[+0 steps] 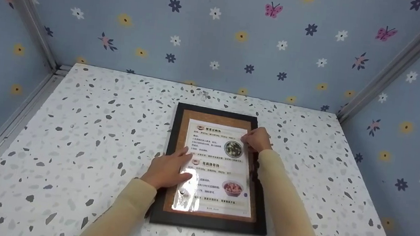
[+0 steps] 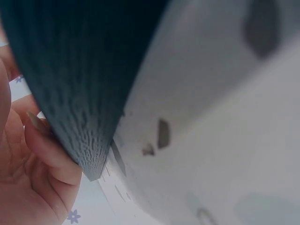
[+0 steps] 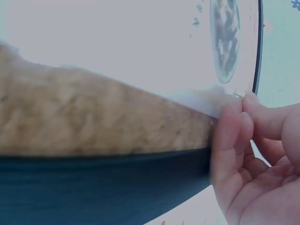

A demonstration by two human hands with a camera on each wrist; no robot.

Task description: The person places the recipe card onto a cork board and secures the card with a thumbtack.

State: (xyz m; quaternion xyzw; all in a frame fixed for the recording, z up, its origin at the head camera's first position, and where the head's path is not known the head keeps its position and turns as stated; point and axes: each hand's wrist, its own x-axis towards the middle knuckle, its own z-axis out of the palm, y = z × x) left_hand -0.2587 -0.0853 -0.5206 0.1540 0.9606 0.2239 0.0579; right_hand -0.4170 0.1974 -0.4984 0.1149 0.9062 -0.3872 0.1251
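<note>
A laminated recipe sheet point(image 1: 206, 181) with printed text and two food pictures lies on a black-framed cork board point(image 1: 214, 223). My left hand point(image 1: 168, 168) rests across the board's left edge, its fingers spread on the sheet. In the left wrist view, that hand point(image 2: 42, 173) is beside the dark frame edge point(image 2: 89, 108). At the sheet's upper right edge, my right hand point(image 1: 258, 140) pinches a small thin pin point(image 3: 238, 95); the fingers hide most of it. A round blue pin head point(image 1: 245, 195) shows at the sheet's lower right.
The board lies on a white speckled table point(image 1: 95, 120). Blue panels point(image 1: 220, 28) with flowers and butterflies stand behind and at both sides, joined by metal posts point(image 1: 402, 60). A small clear item point(image 1: 203, 95) is near the table's back edge.
</note>
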